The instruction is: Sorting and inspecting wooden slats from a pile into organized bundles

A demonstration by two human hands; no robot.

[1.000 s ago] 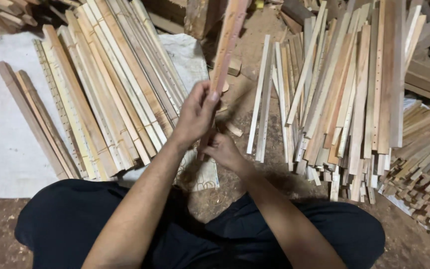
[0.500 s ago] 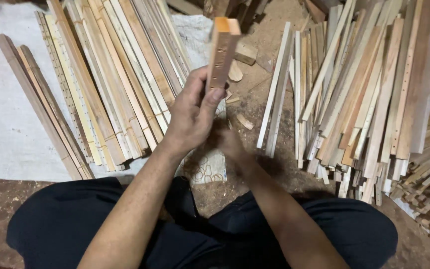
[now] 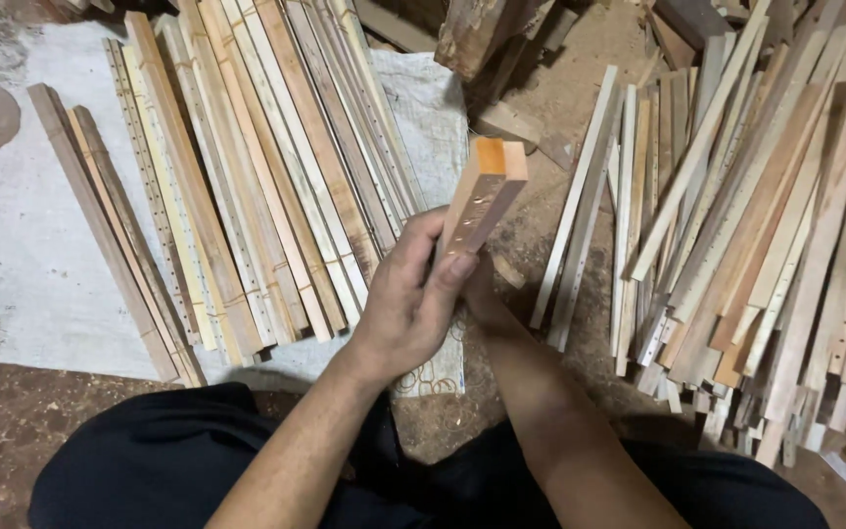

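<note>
Between slat piles, left hand (image 3: 405, 309) gripping wooden strips (image 3: 480, 201) (upright), right hand (image 3: 477, 284) beneath.

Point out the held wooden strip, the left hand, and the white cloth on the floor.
held wooden strip (image 3: 483, 199), head view, its upper face near the raised end.
left hand (image 3: 405, 304), head view, back of the hand.
white cloth (image 3: 12, 245), head view, bare patch left of the laid-out strips.

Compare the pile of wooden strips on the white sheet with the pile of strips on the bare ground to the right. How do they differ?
The left pile lies in a tidy row, strips side by side and parallel, on a white sheet. The right pile is loose: its strips overlap and cross at different angles, straight on the dirt floor. The right pile also looks reddish in places; the left looks mostly paler. Both hold long thin wooden strips, some with rows of small holes.
</note>
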